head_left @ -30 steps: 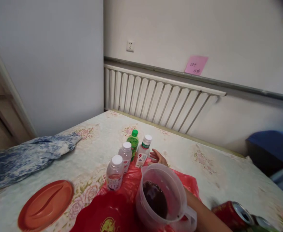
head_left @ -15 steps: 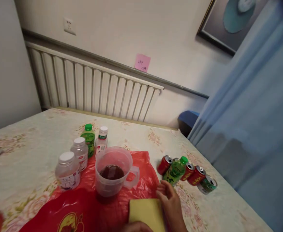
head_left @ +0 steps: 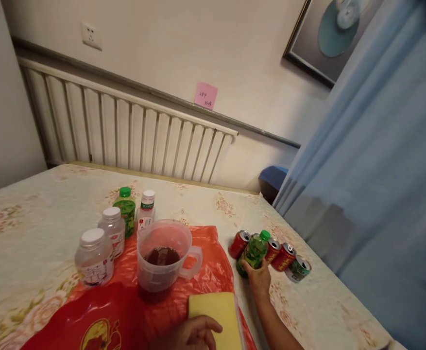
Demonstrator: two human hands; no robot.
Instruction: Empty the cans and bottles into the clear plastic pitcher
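Note:
My right hand (head_left: 259,282) is at the right, with thumb and fingers around the lower part of a green plastic bottle (head_left: 255,253) with a green cap. The bottle stands upright among the drink cans. My left hand (head_left: 196,334) is at the bottom, fingers loosely curled and empty, over the left side of a flat yellow pad (head_left: 220,308) that looks like a notebook. Left of the pad, a clear plastic measuring jug (head_left: 158,279) holds dark brown liquid. It stands on a red plastic sheet (head_left: 209,243), its handle to the right.
Several red cans (head_left: 284,257) and a green can (head_left: 298,269) stand at the right. White-capped jars (head_left: 94,260), a white-capped bottle (head_left: 146,211) and another green-capped bottle (head_left: 125,211) line the left. A red scalloped tray (head_left: 63,328) lies in front. Beyond are a radiator (head_left: 136,126) and blue curtain (head_left: 347,194).
My right hand has moved forward from the pad's right edge to the green bottle and closed around it. My left hand reaches further into view over the pad. The view has shifted slightly.

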